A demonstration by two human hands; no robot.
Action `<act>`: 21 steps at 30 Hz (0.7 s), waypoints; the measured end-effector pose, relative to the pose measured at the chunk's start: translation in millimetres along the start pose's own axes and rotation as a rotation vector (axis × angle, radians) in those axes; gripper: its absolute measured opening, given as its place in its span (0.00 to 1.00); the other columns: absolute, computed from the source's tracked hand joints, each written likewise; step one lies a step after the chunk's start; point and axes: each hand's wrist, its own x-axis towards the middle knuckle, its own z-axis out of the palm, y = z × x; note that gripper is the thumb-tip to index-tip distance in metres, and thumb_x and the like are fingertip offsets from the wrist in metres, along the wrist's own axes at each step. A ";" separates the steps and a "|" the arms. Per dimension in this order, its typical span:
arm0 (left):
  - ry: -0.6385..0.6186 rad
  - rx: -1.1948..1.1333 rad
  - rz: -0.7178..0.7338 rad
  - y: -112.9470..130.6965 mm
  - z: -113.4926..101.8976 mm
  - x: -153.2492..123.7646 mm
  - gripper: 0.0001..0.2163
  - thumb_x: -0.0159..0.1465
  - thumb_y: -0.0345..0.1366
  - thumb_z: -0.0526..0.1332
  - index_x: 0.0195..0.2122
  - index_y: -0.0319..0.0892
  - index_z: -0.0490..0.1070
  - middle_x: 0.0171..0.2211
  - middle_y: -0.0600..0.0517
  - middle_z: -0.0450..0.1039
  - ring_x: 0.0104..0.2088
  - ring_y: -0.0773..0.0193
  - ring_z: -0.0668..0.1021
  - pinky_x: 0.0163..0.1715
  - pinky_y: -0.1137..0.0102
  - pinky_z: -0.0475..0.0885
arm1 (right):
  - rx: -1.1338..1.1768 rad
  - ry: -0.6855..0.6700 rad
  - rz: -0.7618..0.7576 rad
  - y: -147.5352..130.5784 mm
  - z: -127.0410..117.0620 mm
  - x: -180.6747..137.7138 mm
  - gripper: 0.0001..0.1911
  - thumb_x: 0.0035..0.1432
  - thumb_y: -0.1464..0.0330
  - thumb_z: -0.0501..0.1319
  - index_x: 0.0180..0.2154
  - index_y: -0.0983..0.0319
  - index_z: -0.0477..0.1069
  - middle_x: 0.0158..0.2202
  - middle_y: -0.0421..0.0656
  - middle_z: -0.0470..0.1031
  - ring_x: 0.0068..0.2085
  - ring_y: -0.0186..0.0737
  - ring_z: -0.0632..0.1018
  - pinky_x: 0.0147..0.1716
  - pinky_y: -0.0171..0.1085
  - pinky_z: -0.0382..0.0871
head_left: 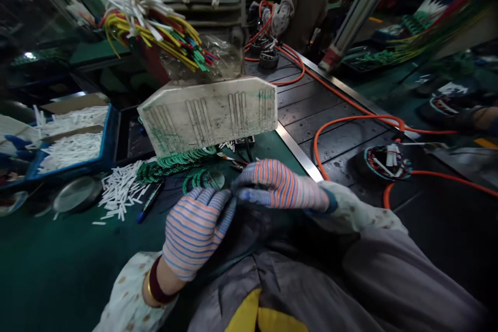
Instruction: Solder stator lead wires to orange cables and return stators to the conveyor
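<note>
Both my hands wear striped knit gloves and meet at the near edge of the green bench. My left hand (194, 231) has its fingers curled and pressed toward the right one. My right hand (278, 185) pinches with its fingertips against the left fingers. What they hold between them is dark and hidden, so I cannot name it. Just beyond the hands lie green rings (177, 162) and a round green coil (204, 180). A blue pen (150, 202) lies to the left.
A dirty white board (208, 114) stands tilted behind the hands, with a bundle of coloured wires and white tubes (155, 21) above. Loose white tubes (120, 192) and a blue tray (70, 142) lie left. Orange cable (342, 124) and a stator (387, 162) rest on the conveyor; another person (303, 0) works beyond.
</note>
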 end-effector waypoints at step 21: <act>-0.054 -0.398 -0.227 53.4 153.8 -105.9 0.12 0.88 0.42 0.59 0.59 0.55 0.84 0.46 0.50 0.93 0.45 0.52 0.95 0.52 0.63 0.94 | -0.978 0.078 1.146 313.0 -238.1 77.3 0.28 0.80 0.54 0.75 0.71 0.60 0.79 0.72 0.54 0.82 0.67 0.56 0.86 0.67 0.60 0.87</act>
